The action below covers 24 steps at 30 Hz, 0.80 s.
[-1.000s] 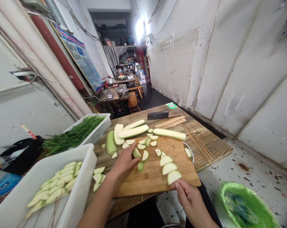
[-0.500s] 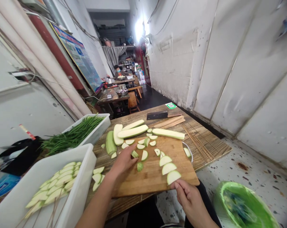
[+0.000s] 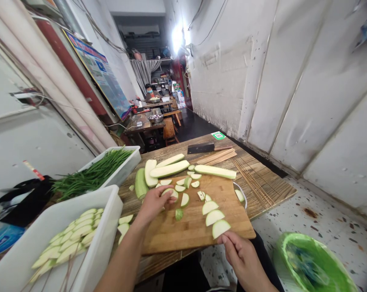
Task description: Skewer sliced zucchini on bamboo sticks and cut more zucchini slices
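My left hand (image 3: pixel 155 202) is closed, with a pale green zucchini slice (image 3: pixel 172 193) between thumb and fingers above the left part of the wooden cutting board (image 3: pixel 195 231). Near the board's front right corner, my right hand (image 3: pixel 242 253) pinches the near end of a skewer of zucchini slices (image 3: pixel 214 217). Several half-round slices line up on it, pointing away from me; the stick itself is mostly hidden by them. Loose zucchini slices (image 3: pixel 185 199) lie scattered on the board between my hands. Longer zucchini halves (image 3: pixel 169 168) rest along its far edge.
A cleaver (image 3: pixel 201 148) and bamboo skewers (image 3: pixel 253 182) lie on the wooden table's far and right parts. At left stand a white bin (image 3: pixel 112 211) of skewered slices and a tray of green stalks (image 3: pixel 101 164). A green-lined bucket (image 3: pixel 315 263) is at lower right. Another person sits far back.
My left hand has picked up a zucchini slice from the board and shifted slightly left and up with it. My right hand and the loaded skewer have barely moved.
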Motion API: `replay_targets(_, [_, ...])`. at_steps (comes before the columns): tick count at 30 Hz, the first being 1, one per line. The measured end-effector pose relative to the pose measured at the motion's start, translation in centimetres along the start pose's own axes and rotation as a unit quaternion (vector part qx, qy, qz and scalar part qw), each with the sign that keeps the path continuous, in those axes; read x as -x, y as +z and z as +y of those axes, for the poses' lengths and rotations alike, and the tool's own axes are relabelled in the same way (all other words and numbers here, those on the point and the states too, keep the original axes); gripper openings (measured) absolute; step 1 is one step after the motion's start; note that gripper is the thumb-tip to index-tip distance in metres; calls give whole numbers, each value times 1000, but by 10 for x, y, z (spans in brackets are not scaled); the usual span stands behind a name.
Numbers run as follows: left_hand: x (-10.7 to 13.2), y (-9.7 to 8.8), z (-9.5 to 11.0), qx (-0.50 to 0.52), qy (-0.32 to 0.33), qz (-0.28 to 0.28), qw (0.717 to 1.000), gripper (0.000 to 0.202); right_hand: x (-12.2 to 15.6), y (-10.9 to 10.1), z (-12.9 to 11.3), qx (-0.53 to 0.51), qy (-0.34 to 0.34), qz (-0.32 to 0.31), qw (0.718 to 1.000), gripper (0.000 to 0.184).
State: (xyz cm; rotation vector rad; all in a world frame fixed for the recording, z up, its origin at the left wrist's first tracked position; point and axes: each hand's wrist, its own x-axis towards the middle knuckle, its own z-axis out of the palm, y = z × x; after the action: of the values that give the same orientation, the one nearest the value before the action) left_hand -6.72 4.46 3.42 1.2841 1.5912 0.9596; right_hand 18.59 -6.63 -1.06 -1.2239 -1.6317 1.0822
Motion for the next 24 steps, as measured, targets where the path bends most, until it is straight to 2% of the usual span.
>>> replay_targets(1, [5, 7, 2, 98, -29, 2, 995, 31, 0, 1, -1, -1, -5, -7, 1000, 32])
replay_targets(3, [15, 22, 5, 256, -71, -8, 964, 26, 1, 5, -3, -1, -20, -25, 999, 31])
replay_targets(7, [26, 43, 11, 399, -110, -22, 910, 11, 5, 10, -5, 3, -38, -65, 997, 30])
replay_targets(12, [29, 47, 20, 443, -136, -20, 886, 5, 8, 10, -6, 8, -45, -86, 995, 31])
replay_targets(24, [31, 50, 23, 448, -136, -18, 883, 4, 6, 10, -8, 3, -55, -78, 995, 31])
